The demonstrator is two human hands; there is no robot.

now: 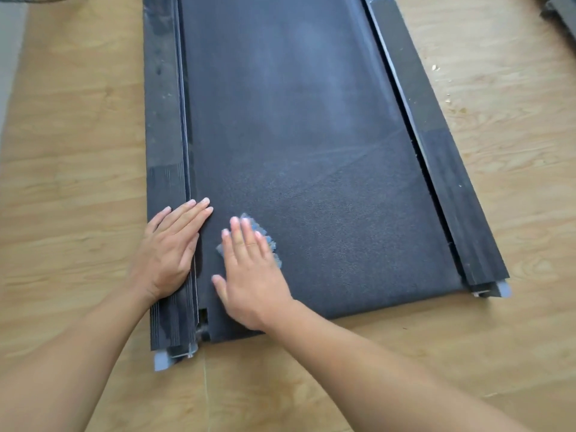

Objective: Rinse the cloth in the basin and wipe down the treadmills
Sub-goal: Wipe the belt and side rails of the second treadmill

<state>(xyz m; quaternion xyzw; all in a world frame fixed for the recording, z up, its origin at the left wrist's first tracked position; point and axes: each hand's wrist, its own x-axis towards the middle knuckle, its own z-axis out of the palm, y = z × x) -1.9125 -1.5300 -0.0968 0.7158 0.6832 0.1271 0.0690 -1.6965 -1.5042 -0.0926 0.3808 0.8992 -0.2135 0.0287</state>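
- fingers [246, 232] of the right hand [249, 272] are straight and flat on top of the cloth [270, 243], not curled round it, just pressing it onto the belt; only a blue edge peeks out past the tips and the pinky side
- good way to wipe imo: flat palm and even pressure, so the whole pad of cloth touches the surface instead of a bunched lump
- left hand [170, 251] is flat too and holds nothing, planted across the left side rail [163, 120] with the fingertips just over the belt edge, so it works as a brace
- the cloth sits near the near-left corner of the treadmill belt [311, 135], just beside the left hand; there's pale dusty haze further up the middle, so my guess is most of this belt is left to do
- I'd go in long overlapping strokes away from the body, then work across toward the right side rail [436, 145], and do both rails after
- watch the slot between belt and rail, a cloth corner could snag there
- crumbs on the wooden floor [435, 68] right of the machine, so don't sweep off that edge
- the basin isn't in view, so I'd rinse once the cloth looks grey
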